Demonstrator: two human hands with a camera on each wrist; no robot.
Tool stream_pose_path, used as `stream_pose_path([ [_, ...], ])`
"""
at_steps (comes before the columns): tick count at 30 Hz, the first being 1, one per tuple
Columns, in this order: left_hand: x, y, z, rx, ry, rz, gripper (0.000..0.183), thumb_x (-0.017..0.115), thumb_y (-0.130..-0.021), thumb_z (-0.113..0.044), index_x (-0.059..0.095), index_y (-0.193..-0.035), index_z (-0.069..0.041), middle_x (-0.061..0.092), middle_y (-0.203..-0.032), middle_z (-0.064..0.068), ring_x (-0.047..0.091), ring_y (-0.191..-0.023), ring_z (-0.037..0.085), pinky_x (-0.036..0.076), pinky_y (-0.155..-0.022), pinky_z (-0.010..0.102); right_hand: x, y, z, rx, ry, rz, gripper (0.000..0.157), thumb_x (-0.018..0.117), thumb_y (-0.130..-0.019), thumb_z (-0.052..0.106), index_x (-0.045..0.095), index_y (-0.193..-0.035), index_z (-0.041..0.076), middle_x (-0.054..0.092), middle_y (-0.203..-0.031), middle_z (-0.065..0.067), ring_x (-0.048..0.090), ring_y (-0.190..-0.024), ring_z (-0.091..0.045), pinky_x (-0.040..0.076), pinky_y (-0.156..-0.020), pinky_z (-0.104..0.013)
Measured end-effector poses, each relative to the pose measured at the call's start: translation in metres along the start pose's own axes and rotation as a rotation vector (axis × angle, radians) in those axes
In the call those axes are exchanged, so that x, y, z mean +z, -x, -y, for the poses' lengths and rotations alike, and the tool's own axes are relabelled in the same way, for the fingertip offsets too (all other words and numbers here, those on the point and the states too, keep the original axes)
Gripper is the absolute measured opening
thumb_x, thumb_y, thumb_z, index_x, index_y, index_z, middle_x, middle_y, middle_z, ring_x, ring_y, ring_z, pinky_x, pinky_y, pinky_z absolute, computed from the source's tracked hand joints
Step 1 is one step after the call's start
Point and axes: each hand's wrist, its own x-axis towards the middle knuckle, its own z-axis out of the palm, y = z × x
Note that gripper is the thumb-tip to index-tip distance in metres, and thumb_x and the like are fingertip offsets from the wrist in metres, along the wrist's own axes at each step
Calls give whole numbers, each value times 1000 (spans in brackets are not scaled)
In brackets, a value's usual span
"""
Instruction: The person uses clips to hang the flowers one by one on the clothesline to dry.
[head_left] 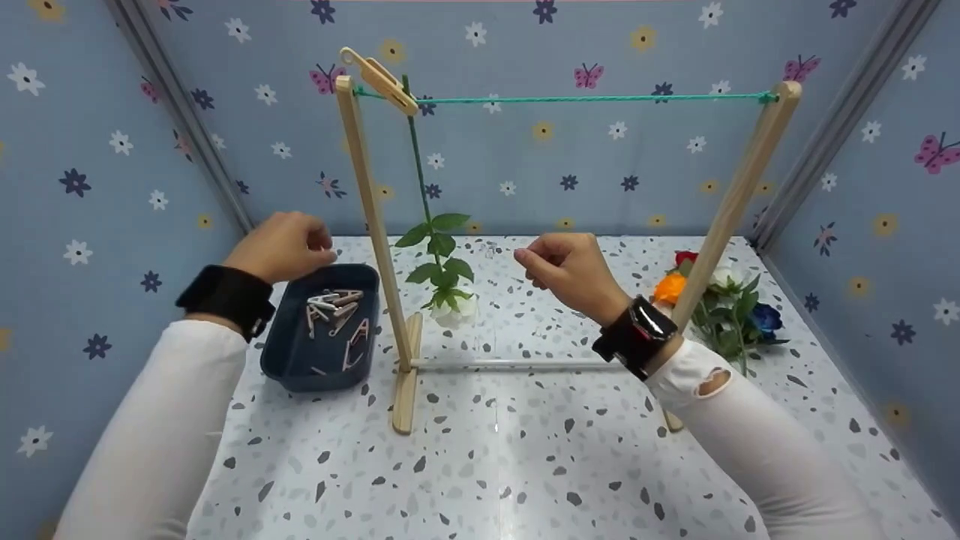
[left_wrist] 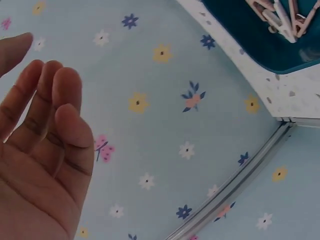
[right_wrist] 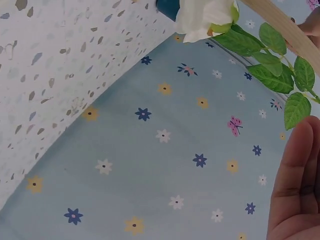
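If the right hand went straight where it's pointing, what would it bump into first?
Probably the leaves on the hanging white flower: in the head view, the right hand points towards them. How far back they hang is hard to tell.

Posts [head_left: 371,202] looked like pale wood, smooth and matt; the cord [head_left: 585,99] resembled twisted fibre, and the crossbar [head_left: 517,364] appeared to be glossy plastic. Tub [head_left: 300,360] and small clips [left_wrist: 281,25] had the look of smooth moulded plastic, while the white rose [head_left: 455,310] showed cloth-like petals. Worktop [head_left: 495,465] was smooth with a slight sheen, corner rail [head_left: 185,112] metallic, sleeves [head_left: 161,405] matt cloth.
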Motion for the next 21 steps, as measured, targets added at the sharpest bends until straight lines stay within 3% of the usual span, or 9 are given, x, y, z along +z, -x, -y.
stream_pose_path([
  [2, 18, -3, 4, -20, -21, 61, 17, 73, -100, -16, 76, -104, 0, 74, -102, 20, 68, -88, 34, 56, -81, 54, -2, 7, -6, -5, 7, 7, 22, 74, -103, 11, 78, -83, 2, 72, -71, -17, 62, -59, -8, 51, -58, -18],
  [6, 50, -8, 10, -66, -29, 155, 14, 75, -99, -14, 79, -96, -1, 76, -92, 16, 66, -78, 27, 55, -73, 44, -5, 22, -19, -12, 29, 15, 22, 74, -102, 9, 78, -82, 2, 71, -70, -20, 59, -57, -5, 48, -55, -16],
  [10, 79, -14, 19, -128, -47, 219, 13, 76, -97, -11, 79, -91, 0, 72, -79, 10, 61, -69, 21, 51, -65, 35, -3, 40, -33, 2, 62, 38, 23, 75, -102, 9, 77, -80, 4, 69, -65, -12, 53, -55, -2, 43, -53, -17],
  [16, 107, -20, 29, -176, -55, 342, 26, 79, -96, -17, 69, -75, -6, 54, -63, -2, 49, -58, 16, 42, -56, 31, 2, 64, -45, 15, 85, 101, 23, 76, -102, 10, 77, -79, 6, 70, -66, -9, 52, -56, -2, 43, -54, -18],
  [18, 112, -21, 28, -182, -64, 366, 25, 80, -97, -22, 74, -84, -2, 62, -70, 4, 54, -62, 19, 46, -59, 34, 3, 70, -47, 10, 86, 111, 23, 75, -102, 10, 77, -80, 6, 70, -66, -8, 53, -57, -2, 45, -55, -19],
  [21, 124, -28, 34, -185, -113, 375, 43, 78, -98, -31, 75, -118, 7, 78, -104, 22, 69, -84, 30, 60, -80, 45, 3, 78, -50, 12, 91, 117, 22, 76, -101, 10, 77, -79, 6, 66, -63, -4, 49, -56, -2, 42, -54, -19],
])
